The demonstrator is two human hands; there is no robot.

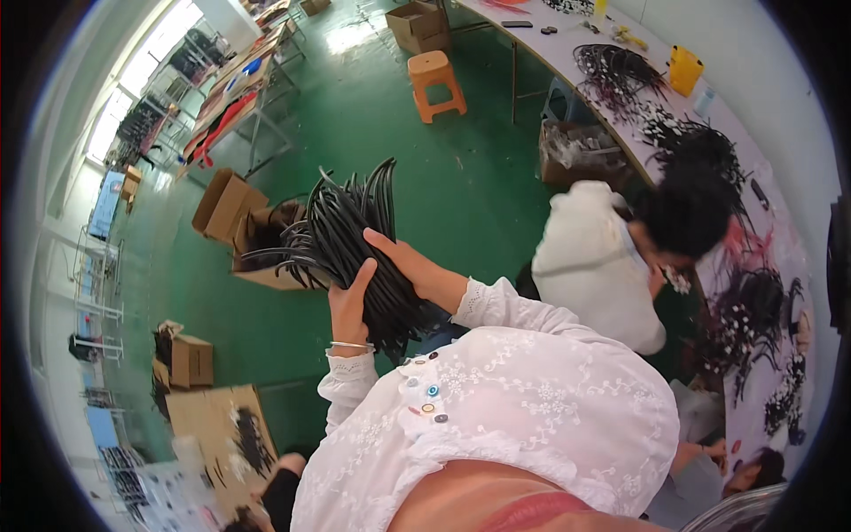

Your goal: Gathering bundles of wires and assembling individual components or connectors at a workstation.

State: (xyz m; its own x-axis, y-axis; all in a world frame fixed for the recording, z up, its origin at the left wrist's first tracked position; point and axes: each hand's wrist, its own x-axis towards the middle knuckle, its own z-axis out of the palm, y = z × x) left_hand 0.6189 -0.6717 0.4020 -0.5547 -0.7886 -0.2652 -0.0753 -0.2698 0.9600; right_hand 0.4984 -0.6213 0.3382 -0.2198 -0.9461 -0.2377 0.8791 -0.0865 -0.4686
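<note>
A thick bundle of black flexible tubes or cords (pixel 359 239) is gripped between my two hands in front of my body. My left hand (pixel 352 306) closes round its left side, thumb pointing up along the strands. From the right, my right hand (pixel 412 264) presses against the bundle with its thumb lying over the front. The upper ends fan out and curve outward, while the lower ends gather near my shirt. The fingers behind the bundle are mostly hidden.
An open cardboard box (pixel 266 232) with dark contents stands left of the bundle. To the right, a person in white (pixel 589 266) bends at a long table (pixel 612 111) piled with black strands. An orange stool (pixel 436 86) stands ahead on the green floor. Another box (pixel 191 359) is at left.
</note>
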